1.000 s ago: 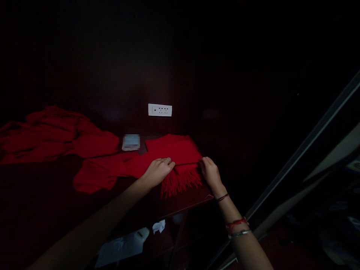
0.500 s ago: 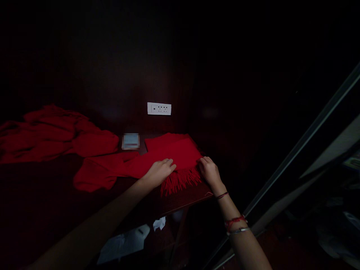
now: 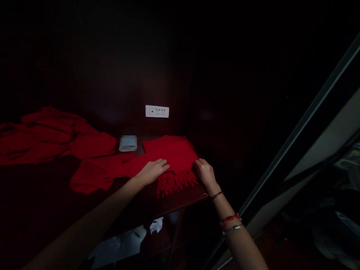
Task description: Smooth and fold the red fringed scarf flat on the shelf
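Observation:
A red scarf (image 3: 180, 153) with a fringed end lies partly folded on a dark wooden shelf (image 3: 168, 203), its fringe pointing toward me. My left hand (image 3: 153, 170) rests on the scarf's near left part, fingers stretched over the cloth and the thumb apart. At the right edge of the scarf, my right hand (image 3: 204, 171) is closed, its fingertips pinching the cloth near the fringe. The scarf's narrower, bunched length runs left past my left wrist and ends in a loose heap. What lies under my left palm is hidden.
Crumpled red cloth (image 3: 56, 135) is piled at the left. Behind the scarf stands a small blurred pale-blue item (image 3: 128, 143), below a white wall socket (image 3: 157, 111). Under the shelf are a white bag-like sheet (image 3: 120, 245) and crumpled paper (image 3: 156, 225). A metal-edged door frame (image 3: 298, 129) slants at right.
The view has shifted slightly, so the shelf and socket sit a little lower and further left. Both hands stay at the same places on the scarf.

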Demonstrator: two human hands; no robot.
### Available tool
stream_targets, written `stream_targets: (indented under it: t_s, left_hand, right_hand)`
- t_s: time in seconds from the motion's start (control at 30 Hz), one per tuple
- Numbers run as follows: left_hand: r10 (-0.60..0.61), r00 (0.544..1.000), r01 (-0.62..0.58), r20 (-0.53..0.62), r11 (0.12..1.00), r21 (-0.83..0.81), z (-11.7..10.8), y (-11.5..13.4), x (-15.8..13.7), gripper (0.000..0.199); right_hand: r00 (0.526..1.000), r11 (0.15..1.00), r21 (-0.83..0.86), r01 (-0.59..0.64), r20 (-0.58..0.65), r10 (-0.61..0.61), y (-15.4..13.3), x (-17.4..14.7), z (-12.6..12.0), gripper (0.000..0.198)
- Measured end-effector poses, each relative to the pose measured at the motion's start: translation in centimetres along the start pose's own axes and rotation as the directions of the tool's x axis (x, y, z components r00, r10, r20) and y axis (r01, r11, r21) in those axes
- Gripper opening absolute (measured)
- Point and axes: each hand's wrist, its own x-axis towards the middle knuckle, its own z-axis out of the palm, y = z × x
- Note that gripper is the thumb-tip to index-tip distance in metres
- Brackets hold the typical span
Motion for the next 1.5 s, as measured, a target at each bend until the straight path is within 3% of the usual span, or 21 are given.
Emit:
stream_targets:
  t_s: [0.23,0.47,0.8,1.13,1.4,1.5]
  left_hand:
    - [0.012,0.994,-0.018,-0.104,0.998,-0.057,-1.3,0.1,-1.0,0.027]
    - [0.107,0.991,-0.108,-0.075,0.994,-0.013,-0.8,0.4,-0.6,0.018]
    - [-0.032,0.994,0.04,-0.107,0.997,0.073,0.1,-0.2,-0.3,0.019]
    - [-0.003,0.996,0.006,-0.092,0.999,0.036,0.1,0.7,-0.3,0.016]
    - [0.052,0.986,-0.04,-0.157,0.996,0.083,-0.2,1.7,-0.1,0.017]
    - [0.041,0.986,-0.026,-0.163,0.996,0.089,-0.1,1.4,0.2,0.017]
  right_hand:
    - [0.998,0.998,0.029,-0.05,-0.026,0.051,0.1,-0.1,-0.1,0.019]
    - [0.999,0.999,0.032,-0.042,-0.015,0.043,0.2,-0.2,0.1,0.018]
    - [0.997,0.995,0.06,-0.078,-0.004,0.078,0.0,-0.2,0.0,0.019]
    - [0.992,0.992,-0.048,-0.116,0.043,0.119,0.0,0.1,0.0,0.019]
    - [0.999,0.998,0.053,0.037,-0.005,-0.037,-0.1,-0.2,-0.1,0.02]
    - [0.999,0.999,0.037,0.028,0.019,-0.028,-0.2,-0.1,-0.1,0.02]
